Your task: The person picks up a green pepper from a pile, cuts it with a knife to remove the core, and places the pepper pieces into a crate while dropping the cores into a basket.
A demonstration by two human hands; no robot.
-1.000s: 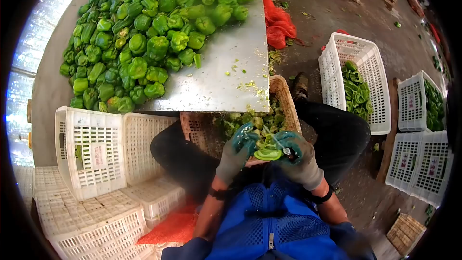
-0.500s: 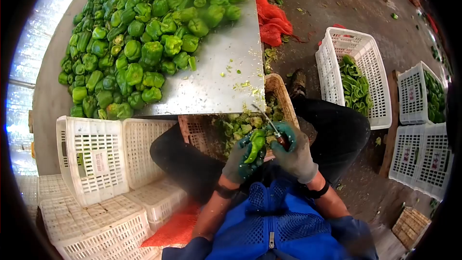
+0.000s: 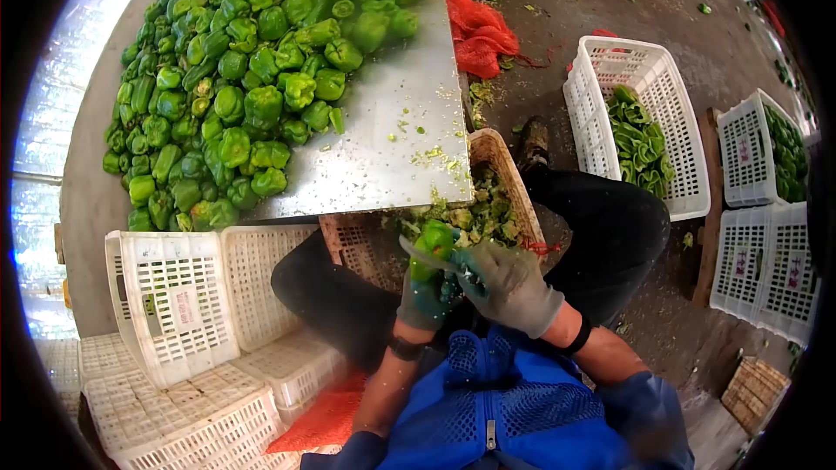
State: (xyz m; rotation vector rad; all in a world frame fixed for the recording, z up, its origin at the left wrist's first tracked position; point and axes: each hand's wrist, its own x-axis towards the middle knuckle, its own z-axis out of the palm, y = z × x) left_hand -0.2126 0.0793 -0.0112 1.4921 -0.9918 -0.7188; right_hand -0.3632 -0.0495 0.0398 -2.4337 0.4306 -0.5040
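My gloved left hand (image 3: 424, 298) is closed around a green bell pepper (image 3: 432, 248), held upright in front of my chest. Across the pepper lies the blade of a knife (image 3: 421, 254), its edge touching or very near the skin. My gloved right hand (image 3: 505, 285) grips that knife; the fingers hide the handle. Below both hands, between my knees, stands a brown crate (image 3: 508, 167) with pepper cores and scraps (image 3: 492, 213) in it. A big heap of whole green peppers (image 3: 231, 104) covers much of the metal table (image 3: 374, 157) ahead.
A white crate (image 3: 684, 122) at the right holds cut green peppers (image 3: 640, 141). More white crates (image 3: 740, 270) are stacked at the far right, and others (image 3: 174, 296) at the left. Red mesh sacking (image 3: 475, 30) lies beyond the table edge.
My right hand has moved left, bringing the knife from beside the pepper to across it. The pepper is now raised and turned upright in my left hand. The view has shifted slightly.
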